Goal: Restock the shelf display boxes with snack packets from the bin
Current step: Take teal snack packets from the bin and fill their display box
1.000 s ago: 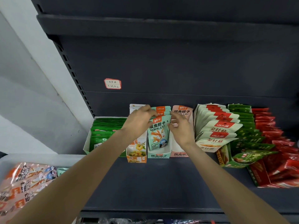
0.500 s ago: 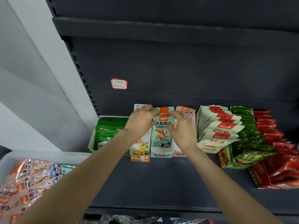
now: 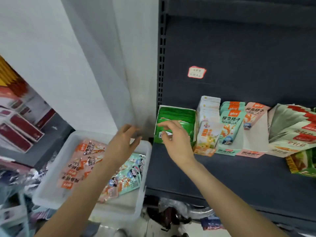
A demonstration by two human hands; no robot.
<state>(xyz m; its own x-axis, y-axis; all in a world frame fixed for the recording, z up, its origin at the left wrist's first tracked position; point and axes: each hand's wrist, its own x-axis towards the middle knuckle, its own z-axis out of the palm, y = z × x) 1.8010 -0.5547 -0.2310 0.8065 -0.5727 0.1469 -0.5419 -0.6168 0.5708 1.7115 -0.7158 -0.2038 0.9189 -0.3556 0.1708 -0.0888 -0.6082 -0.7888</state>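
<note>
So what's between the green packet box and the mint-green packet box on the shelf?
In the head view, one display box of white-and-yellow packets stands between the green packet box and the mint-green packet box, nothing else.

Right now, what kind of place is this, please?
Most likely a small shop or its stockroom. A dark metal shelf carries snack packets upright in display boxes, a red-edged price label sticks on its back panel, and a white bin of packets sits beside it.

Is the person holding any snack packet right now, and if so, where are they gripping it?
Nothing is held. The left hand hangs open above the bin, and the right hand is open in front of the green packets.
</note>
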